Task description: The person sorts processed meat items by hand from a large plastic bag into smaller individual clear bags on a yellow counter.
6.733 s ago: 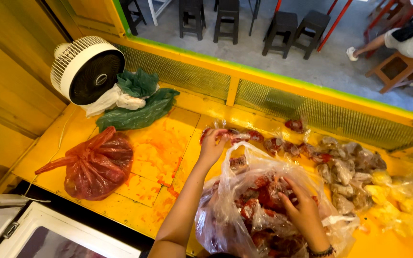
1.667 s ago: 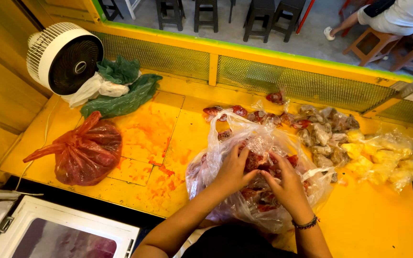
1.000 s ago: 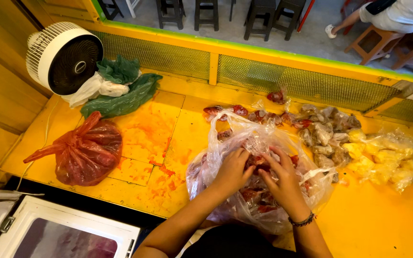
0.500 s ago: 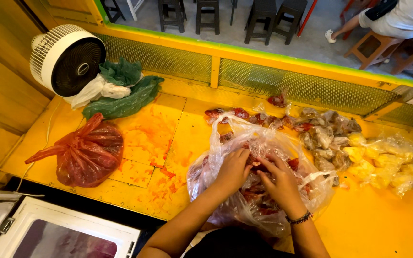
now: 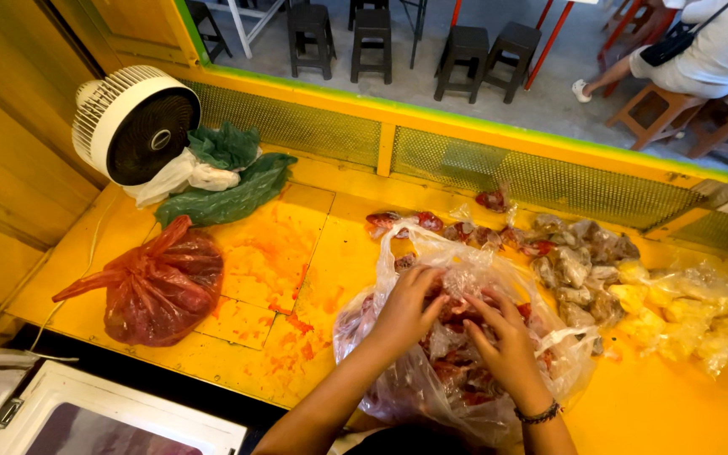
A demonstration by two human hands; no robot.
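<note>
Both hands inside clear bag (image 5: 431, 371): left hand (image 5: 406, 312) and right hand (image 5: 507, 341) pinching small wrapped packet (image 5: 457, 282). Bag part-filled; many packets (image 5: 575, 261) on yellow surface (image 5: 667, 404) unbagged.

I am logging: clear bag (image 5: 431, 379), thin glossy plastic, crinkling under my left hand (image 5: 406, 312) and right hand (image 5: 507, 341); red bag (image 5: 157, 282), shiny translucent plastic; counter (image 5: 667, 404), smooth painted yellow, stained; fan (image 5: 135, 125), matt white plastic; wall (image 5: 10, 160), wood panelling.
</note>
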